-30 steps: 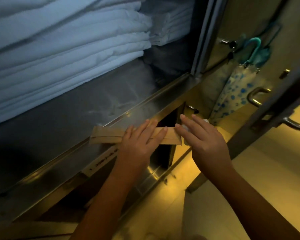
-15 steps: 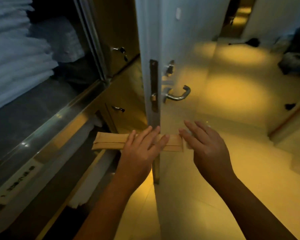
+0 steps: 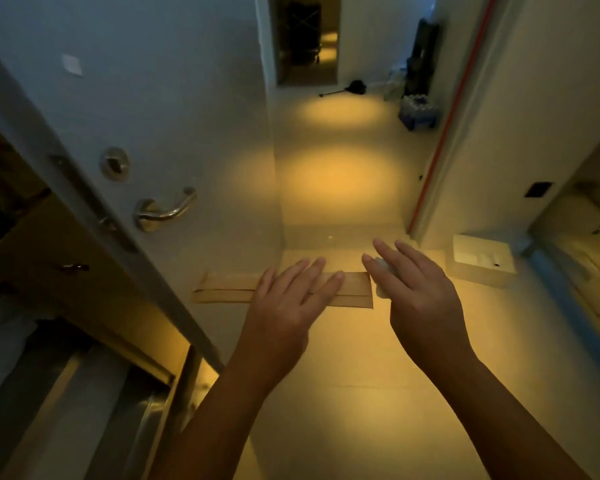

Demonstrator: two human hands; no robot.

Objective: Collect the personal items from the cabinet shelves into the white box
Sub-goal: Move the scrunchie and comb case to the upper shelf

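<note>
On my feed, L hand (image 3: 288, 306) holds a flat brown paper packet (image 3: 226, 289) up over the floor (image 3: 343, 393). Fingers lie nearly straight across its top; thumb is hidden under it. R hand (image 3: 423, 299) is just beside the packet's R end, fingers loosely straight too, w/ a small white item (image 3: 380, 289) tucked under them. I can't tell what the item is or how the thumb sits. The white box (image 3: 478, 273) sits on the floor to the R, past the R hand and near the wall base, apart from both hands. Open door (image 3: 153, 98) w/ metal lever handle (image 3: 167, 209) is on the L.
</note>
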